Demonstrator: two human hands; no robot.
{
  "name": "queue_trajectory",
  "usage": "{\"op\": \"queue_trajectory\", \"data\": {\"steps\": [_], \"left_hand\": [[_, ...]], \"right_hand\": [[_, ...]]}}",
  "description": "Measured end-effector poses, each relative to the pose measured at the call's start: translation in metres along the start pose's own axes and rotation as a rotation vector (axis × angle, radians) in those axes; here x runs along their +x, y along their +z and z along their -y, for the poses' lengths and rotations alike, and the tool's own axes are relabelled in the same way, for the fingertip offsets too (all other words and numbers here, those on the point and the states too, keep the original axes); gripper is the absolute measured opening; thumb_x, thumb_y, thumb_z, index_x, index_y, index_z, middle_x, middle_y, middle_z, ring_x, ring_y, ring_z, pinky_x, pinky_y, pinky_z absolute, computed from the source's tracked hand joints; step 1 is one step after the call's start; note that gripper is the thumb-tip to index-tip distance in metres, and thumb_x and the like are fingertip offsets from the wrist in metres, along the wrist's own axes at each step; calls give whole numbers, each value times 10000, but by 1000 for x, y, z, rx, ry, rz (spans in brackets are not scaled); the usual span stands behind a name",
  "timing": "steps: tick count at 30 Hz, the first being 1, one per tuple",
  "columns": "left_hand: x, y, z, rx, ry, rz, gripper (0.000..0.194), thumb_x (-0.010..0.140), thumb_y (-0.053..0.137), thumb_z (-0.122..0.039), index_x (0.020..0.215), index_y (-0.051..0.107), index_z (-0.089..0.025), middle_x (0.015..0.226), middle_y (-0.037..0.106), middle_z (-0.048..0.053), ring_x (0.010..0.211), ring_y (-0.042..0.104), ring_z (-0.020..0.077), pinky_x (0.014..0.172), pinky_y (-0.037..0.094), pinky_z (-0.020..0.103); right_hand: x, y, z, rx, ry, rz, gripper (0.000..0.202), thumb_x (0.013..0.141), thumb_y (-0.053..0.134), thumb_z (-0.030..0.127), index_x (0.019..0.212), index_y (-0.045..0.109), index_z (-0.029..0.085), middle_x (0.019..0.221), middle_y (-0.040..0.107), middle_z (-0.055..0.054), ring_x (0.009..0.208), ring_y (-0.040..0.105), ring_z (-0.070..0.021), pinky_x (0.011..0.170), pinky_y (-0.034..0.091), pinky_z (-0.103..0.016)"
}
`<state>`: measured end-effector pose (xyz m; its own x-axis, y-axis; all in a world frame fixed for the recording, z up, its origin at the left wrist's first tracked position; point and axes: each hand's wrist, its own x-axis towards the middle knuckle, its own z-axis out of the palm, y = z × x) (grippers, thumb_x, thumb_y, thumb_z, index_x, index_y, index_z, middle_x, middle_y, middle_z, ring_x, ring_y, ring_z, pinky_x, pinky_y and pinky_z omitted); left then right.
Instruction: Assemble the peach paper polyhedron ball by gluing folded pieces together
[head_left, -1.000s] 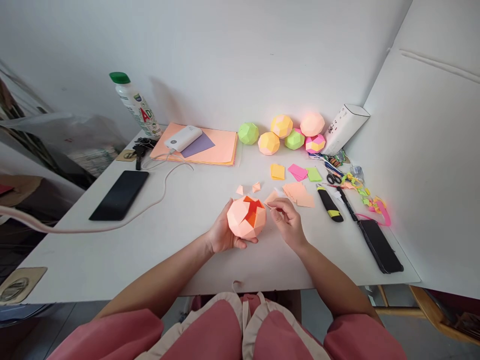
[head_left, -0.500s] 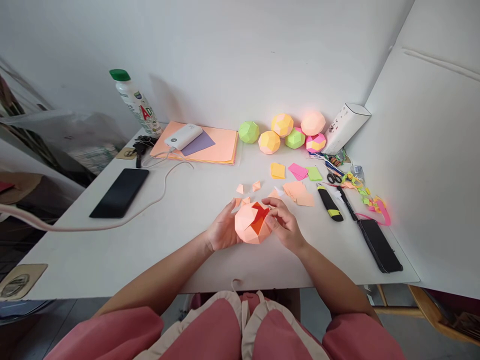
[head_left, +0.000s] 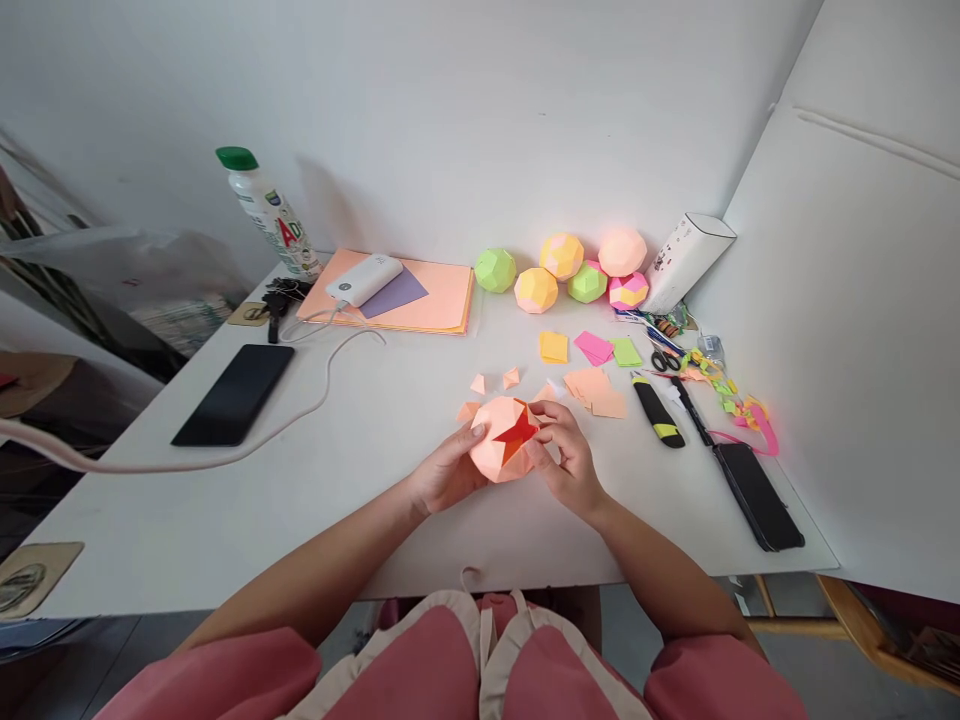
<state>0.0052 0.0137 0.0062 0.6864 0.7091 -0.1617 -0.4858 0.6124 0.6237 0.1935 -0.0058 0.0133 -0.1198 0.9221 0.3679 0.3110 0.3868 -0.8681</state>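
1 peach paper ball (head_left: 491, 440) is over the table (head_left: 375, 425), in the curled left hand (head_left: 448, 472). The right hand (head_left: 566, 458), bent nearly into a pinch, is at the edge of its hole (head_left: 516, 436); I can't tell if it grips paper. Working that edge seems the step; next needs soft, steady touches.

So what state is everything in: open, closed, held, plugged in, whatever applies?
Peach paper ball: open on one side
Left hand: gripping the ball
Right hand: touching the opening's edge
Bottle: upright, capped
Power bank: cable plugged in
Phone on the left: screen dark
Balls by the wall: closed where visible
Scissors: blades hard to make out
Box cutter: blade position unclear
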Motion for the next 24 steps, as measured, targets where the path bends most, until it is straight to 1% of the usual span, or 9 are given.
{"op": "queue_trajectory", "data": {"steps": [4, 8, 10, 12, 14, 16, 18, 21, 24], "left_hand": [[2, -1, -1, -15, 8, 12, 520, 916, 520, -558, 1278, 600, -192, 1307, 633, 117, 1163, 606, 270, 934, 514, 358], [4, -7, 2, -17, -12, -77, 594, 877, 527, -636, 1282, 591, -205, 1304, 627, 123, 1096, 631, 265, 875, 548, 370], [5, -9, 4, -15, -4, -113, 627, 854, 534, -666, 1286, 584, -215, 1295, 627, 127, 1051, 644, 270, 837, 565, 388], [6, -11, 5, -1, 17, -127, 641, 837, 545, -681, 1285, 583, -224, 1304, 618, 128, 1068, 635, 287, 836, 567, 410], [6, -12, 4, 29, 45, -131, 639, 833, 550, -684, 1273, 591, -222, 1314, 610, 127, 1125, 608, 310, 855, 557, 418], [6, -13, 1, 70, 90, -130, 645, 823, 565, -686, 1267, 594, -220, 1314, 608, 125, 1171, 582, 328, 865, 543, 412], [6, -14, -1, 125, 148, -119, 665, 802, 595, -686, 1267, 589, -211, 1297, 612, 131, 1172, 579, 337, 857, 531, 396], [6, -17, -3, 215, 215, -119, 708, 769, 634, -688, 1272, 570, -194, 1266, 612, 148, 1140, 589, 339, 841, 516, 383], [7, -22, 0, 259, 234, -140, 733, 765, 612, -713, 1271, 557, -185, 1258, 601, 160, 1125, 586, 338, 837, 508, 394]], "right_hand": [[-1, -1, 1, -59, -59, 25, 238, 908, 560, 360, 725, 607, 214, 1214, 548, -133, 1196, 547, -280, 973, 476, -471], [-1, -4, -3, -44, -94, 36, 268, 945, 480, 395, 828, 639, 213, 1280, 532, -139, 1199, 559, -280, 969, 491, -478], [1, -6, -8, -80, -127, -16, 273, 959, 444, 391, 908, 648, 218, 1262, 547, -131, 1197, 567, -271, 979, 492, -482], [5, -9, -17, -173, -158, -95, 240, 961, 442, 351, 951, 642, 220, 1207, 570, -122, 1206, 561, -261, 999, 484, -480], [9, -11, -26, -313, -152, -180, 182, 948, 469, 305, 969, 626, 216, 1171, 577, -122, 1186, 566, -253, 1007, 481, -478], [13, -14, -37, -487, -118, -234, 155, 920, 512, 298, 1006, 608, 212, 1181, 562, -135, 1185, 552, -268, 998, 483, -491], [15, -16, -46, -663, -98, -215, 200, 901, 523, 284, 1072, 586, 201, 1202, 544, -152, 1194, 525, -291, 973, 490, -504], [15, -19, -54, -914, -47, -118, 297, 854, 518, 193, 1144, 558, 142, 1196, 532, -189, 1165, 501, -326, 941, 478, -515], [13, -19, -58, -1072, 75, -18, 409, 803, 500, 111, 1211, 526, 103, 1124, 548, -191, 1059, 513, -315, 850, 480, -459]]}}
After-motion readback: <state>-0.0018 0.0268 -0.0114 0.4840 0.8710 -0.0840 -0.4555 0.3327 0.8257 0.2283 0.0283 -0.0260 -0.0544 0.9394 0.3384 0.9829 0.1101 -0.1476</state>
